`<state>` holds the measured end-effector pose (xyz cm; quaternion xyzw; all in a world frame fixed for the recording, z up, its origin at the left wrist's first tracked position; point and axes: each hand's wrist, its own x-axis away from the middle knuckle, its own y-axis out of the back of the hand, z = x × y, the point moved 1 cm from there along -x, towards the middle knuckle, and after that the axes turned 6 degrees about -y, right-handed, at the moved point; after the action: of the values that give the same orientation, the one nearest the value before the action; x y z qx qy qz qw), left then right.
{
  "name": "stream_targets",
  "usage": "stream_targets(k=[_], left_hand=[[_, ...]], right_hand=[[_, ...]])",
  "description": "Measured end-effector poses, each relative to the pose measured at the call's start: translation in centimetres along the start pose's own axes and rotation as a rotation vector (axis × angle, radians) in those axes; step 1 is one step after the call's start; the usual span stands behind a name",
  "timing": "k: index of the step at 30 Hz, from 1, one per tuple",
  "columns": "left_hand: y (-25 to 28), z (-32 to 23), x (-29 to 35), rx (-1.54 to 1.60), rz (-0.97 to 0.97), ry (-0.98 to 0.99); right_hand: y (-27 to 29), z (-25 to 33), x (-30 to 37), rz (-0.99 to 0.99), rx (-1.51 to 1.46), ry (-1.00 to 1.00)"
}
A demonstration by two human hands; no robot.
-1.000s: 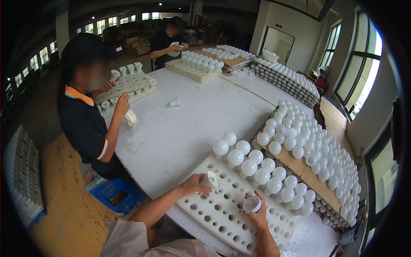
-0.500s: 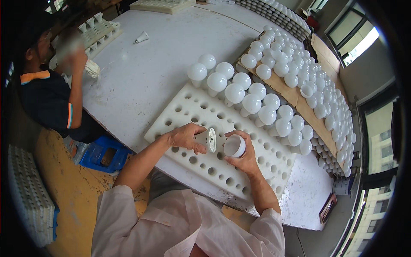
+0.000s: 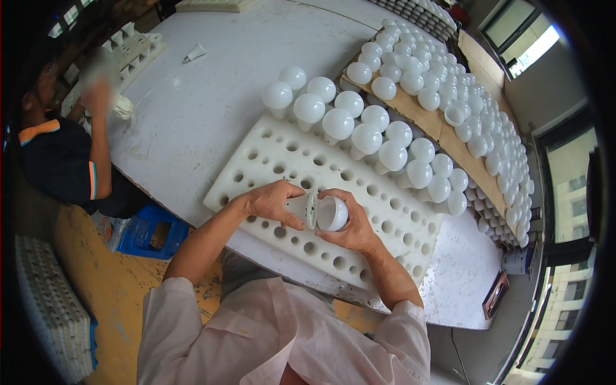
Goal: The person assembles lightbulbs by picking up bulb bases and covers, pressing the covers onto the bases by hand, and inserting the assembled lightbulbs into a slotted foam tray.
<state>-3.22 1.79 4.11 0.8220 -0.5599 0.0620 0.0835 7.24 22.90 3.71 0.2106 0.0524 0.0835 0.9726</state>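
Observation:
My left hand (image 3: 276, 204) is closed round a white light bulb base (image 3: 300, 206), whose flat round end faces right. In my right hand (image 3: 355, 224) is a white, rounded bulb cover (image 3: 332, 214), its rim turned toward the base. The two parts meet or nearly meet; whether they touch I cannot tell. Both are held above a white foam tray (image 3: 256, 170) full of round holes. Along the tray's far side stand rows of white bulbs (image 3: 338, 124), domes up.
More bulbs (image 3: 430, 99) fill stacked trays with a cardboard edge (image 3: 410, 112) at right. A loose bulb base (image 3: 194, 52) lies on the table (image 3: 212, 83). A co-worker (image 3: 61, 154) sits at left beside a blue plastic crate (image 3: 153, 232). Foam trays (image 3: 51, 295) are stacked on the floor.
My right hand has brought the cover left, up against or close to the base's flat end. Before, a gap stood between them. The whole view has shifted slightly.

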Motion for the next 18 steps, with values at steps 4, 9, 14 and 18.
stream_targets(k=[4,9,14,18], left_hand=[[-0.1,0.4,-0.3,-0.013,-0.002,0.011],[-0.3,0.1,-0.6,-0.080,-0.006,0.010],[-0.6,-0.6,-0.6,-0.146,-0.050,0.058],[-0.2,0.3,-0.9,-0.191,-0.048,0.021]], right_hand=[[0.1,-0.1,-0.1,0.000,0.006,0.030],[0.2,0.3,-0.2,0.051,0.091,-0.029],[-0.3,1.2,-0.7,0.107,0.275,-0.002],[-0.3,1.3,-0.9,0.121,0.309,0.010]])
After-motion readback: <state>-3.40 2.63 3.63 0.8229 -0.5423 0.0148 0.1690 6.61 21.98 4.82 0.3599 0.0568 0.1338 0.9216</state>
